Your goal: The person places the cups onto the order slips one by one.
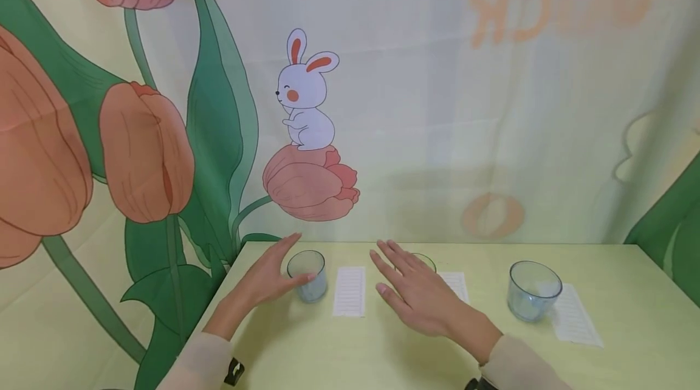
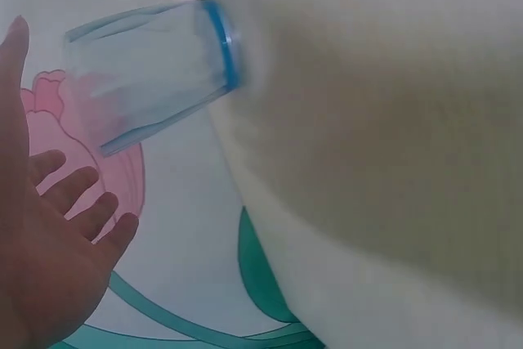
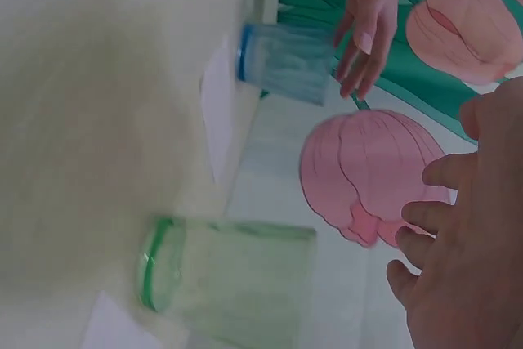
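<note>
My left hand [image 1: 268,277] is beside a clear blue-tinted glass [image 1: 310,283], thumb and fingers spread apart. In the head view its thumb overlaps the glass's front; the left wrist view shows the palm [image 2: 57,259] and the glass [image 2: 155,75] with space between them. My right hand [image 1: 421,302] hovers with fingers extended and holds nothing. It hides most of a green-tinted glass, whose rim [image 1: 429,261] shows behind it. In the right wrist view that green glass [image 3: 245,279] stands whole, apart from the fingers [image 3: 441,214].
A wider blue-tinted glass [image 1: 533,296] stands to the right on the pale yellow-green table [image 1: 350,353]. White printed paper strips [image 1: 349,293] lie beside the glasses, one of them partly behind my right hand. A cloth backdrop [image 1: 415,104] with tulips and a rabbit hangs behind the table.
</note>
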A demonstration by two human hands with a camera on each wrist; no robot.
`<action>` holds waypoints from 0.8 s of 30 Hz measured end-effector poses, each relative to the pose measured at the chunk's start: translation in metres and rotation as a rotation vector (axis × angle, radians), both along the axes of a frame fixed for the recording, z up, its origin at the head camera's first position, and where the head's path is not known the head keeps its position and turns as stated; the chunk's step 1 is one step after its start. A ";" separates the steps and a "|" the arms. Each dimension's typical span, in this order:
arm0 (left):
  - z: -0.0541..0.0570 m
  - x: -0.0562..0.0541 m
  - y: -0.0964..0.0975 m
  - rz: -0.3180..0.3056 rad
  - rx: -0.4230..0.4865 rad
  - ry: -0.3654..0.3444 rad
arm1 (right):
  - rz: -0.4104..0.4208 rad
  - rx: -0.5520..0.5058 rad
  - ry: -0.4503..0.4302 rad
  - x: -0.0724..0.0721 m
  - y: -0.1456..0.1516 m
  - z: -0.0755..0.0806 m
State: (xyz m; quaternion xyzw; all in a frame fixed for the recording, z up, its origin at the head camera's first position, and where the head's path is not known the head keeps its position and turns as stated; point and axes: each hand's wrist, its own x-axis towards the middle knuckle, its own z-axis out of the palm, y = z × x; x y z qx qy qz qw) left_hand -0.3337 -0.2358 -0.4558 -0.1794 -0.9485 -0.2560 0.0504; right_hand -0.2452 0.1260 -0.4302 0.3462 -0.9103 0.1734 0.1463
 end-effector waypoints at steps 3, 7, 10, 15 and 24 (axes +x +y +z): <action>-0.009 0.000 -0.002 0.015 0.031 -0.014 | 0.026 0.018 -0.017 -0.002 -0.014 -0.010; -0.020 -0.002 -0.001 0.034 0.111 -0.051 | 0.051 0.032 -0.022 -0.005 -0.027 -0.023; -0.027 -0.003 0.000 0.053 0.152 -0.066 | 0.069 0.050 -0.042 -0.006 -0.034 -0.031; -0.033 -0.004 0.002 0.074 0.157 -0.043 | 0.084 0.093 -0.112 -0.009 -0.043 -0.042; -0.033 -0.007 0.007 0.038 0.263 -0.076 | 0.087 0.168 -0.245 -0.014 -0.048 -0.061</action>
